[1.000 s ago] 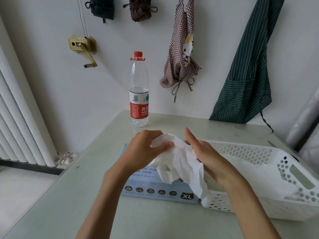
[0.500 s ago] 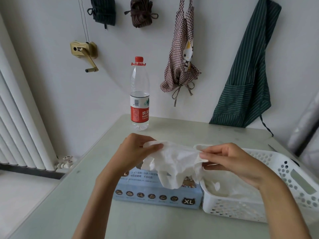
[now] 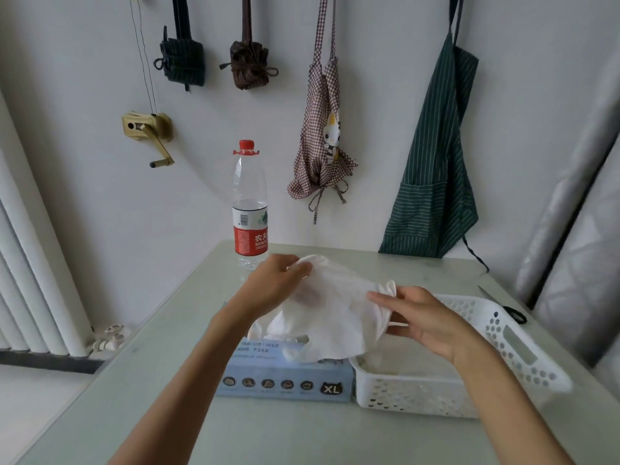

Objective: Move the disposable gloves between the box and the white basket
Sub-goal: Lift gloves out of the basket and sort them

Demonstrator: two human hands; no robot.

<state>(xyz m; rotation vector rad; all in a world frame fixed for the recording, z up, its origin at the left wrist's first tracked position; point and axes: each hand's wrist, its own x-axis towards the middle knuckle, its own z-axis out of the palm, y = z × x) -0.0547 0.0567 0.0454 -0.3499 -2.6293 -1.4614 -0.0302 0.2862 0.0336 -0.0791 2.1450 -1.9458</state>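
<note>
Both hands pinched the glove (image 3: 332, 307), stretched left-right above the box (image 3: 285, 380); left hand (image 3: 275, 283), right hand (image 3: 426, 317) nearer the white basket (image 3: 523, 344) at the table's right edge.

Both forearms bare, reaching forward and converging above the box (image 3: 285, 380). Left hand (image 3: 268, 286) is raised over the box's far edge, wrist bent, knuckles up, fingers and thumb curled and pinching the upper left edge of a glove (image 3: 335, 313). Right hand (image 3: 426, 320) sits to the right of the box and a bit lower than the left, palm turned inward toward the left hand, thumb on top. Its thumb and fingertips pinch the glove's rolled cuff end; remaining fingers loosely curled beneath. The two hands are apart, with the glove spread between them above the box.
</note>
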